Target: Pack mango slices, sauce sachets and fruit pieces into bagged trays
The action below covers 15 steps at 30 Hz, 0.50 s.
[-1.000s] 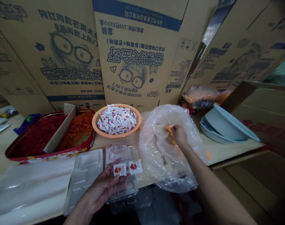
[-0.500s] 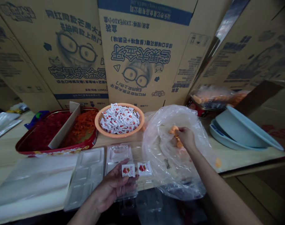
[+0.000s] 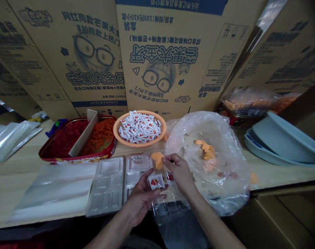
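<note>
My left hand (image 3: 140, 200) grips a clear plastic tray (image 3: 170, 207) low at the table's front edge. In the tray lie white sachets with a red strawberry print; one sachet (image 3: 156, 181) shows by my fingers, another is partly covered by my right hand. Just above the tray, my right hand (image 3: 182, 174) pinches a flat orange candy piece (image 3: 158, 160) between thumb and fingers. Several similar orange pieces (image 3: 207, 150) lie in the open clear plastic bag (image 3: 232, 190) to the right. More clear compartment trays (image 3: 104, 185) rest to the left of my hands.
An orange basket (image 3: 116, 133) of sachets stands behind the trays. Left of it is a red tin (image 3: 47, 157) with red and orange bits, split by a cardboard divider (image 3: 82, 138). Pale blue basins (image 3: 284, 141) sit at right. Cardboard boxes (image 3: 162, 31) form the back wall.
My right hand has come left from the plastic bag to the held tray, carrying an orange candy piece. My left hand still holds the tray; the view has shifted slightly.
</note>
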Available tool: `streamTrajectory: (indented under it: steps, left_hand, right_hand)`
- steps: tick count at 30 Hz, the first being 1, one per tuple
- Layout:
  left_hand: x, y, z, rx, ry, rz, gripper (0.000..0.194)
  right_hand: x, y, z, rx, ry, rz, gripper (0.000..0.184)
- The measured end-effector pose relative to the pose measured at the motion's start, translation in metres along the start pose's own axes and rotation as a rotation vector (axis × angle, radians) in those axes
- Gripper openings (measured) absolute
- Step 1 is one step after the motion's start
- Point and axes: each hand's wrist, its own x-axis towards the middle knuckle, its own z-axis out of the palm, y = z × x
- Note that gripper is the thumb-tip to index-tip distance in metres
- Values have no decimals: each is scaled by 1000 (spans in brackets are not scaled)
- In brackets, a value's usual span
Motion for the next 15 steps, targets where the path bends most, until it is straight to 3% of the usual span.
streamTrajectory:
  steps: [4,8,12,15]
  left_hand:
    - [1,-2,-2,-13,-14,13,70]
    - [-1,0,-8,-14,-29,-13,70]
    - [-5,8,-14,1,-12,-47,66]
    - [-8,12,-17,24,-20,-69,64]
  right_hand:
    - [-3,0,5,-560,-55,-222,22]
    - [-2,2,-9,-699,-5,-354,17]
    - [38,24,-53,-742,190,-391,24]
    - [85,49,-97,-1055,239,-199,26]
